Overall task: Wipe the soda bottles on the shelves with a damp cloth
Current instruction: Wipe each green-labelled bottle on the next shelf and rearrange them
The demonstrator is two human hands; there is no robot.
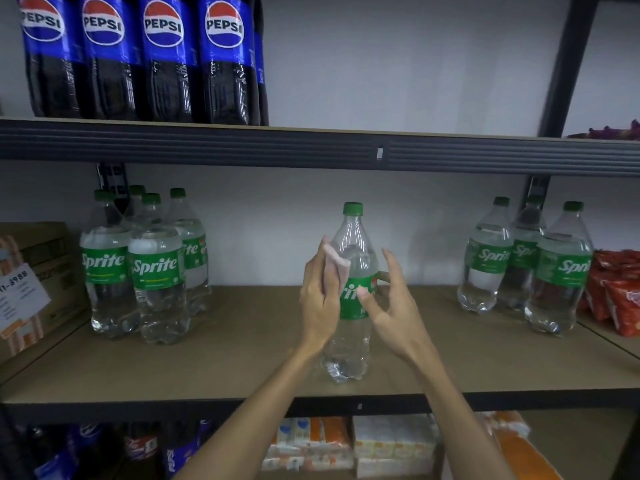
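Our left hand (322,292) grips a folded pink cloth (336,263) against the shoulder of a green-capped Sprite bottle (350,237) of clear soda. It stands upright mid-shelf on the brown shelf board (207,368). Our right hand (393,306) spreads its fingers wide, thumb touching the label. More Sprite bottles cluster at left (156,268) and right (491,258). Above, Pepsi bottles (162,57) hold dark cola.

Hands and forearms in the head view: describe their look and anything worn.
The left hand and right hand are bare: no gloves, rings, watch or bracelet show. The left forearm and right forearm are uncovered down to the picture's lower edge, no sleeve in sight.
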